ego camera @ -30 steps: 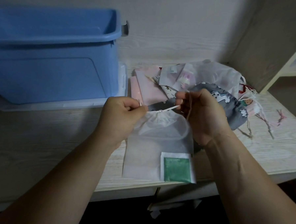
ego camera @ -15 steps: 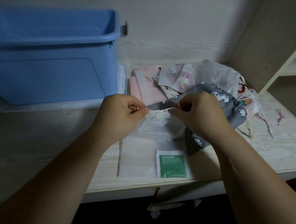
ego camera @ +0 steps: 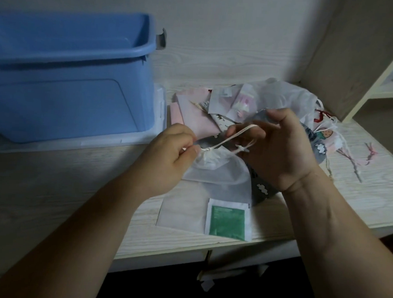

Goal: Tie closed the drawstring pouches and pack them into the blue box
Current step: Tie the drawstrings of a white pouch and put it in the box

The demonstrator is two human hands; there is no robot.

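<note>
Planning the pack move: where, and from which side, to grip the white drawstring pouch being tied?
Pinch the gathered neck from above. The white drawstring pouch lies mostly flat on the table, so its body gives no edge. The bunched neck is raised, where the left hand and right hand hold the drawstring.

Blue box (ego camera: 69,85) — white pouch (ego camera: 214,172), green label (ego camera: 227,222); grey pouch (ego camera: 260,193), white cloud print; pink pouches (ego camera: 190,119).

Sheer cloth pouch (ego camera: 214,172), plastic box (ego camera: 65,73)
</note>
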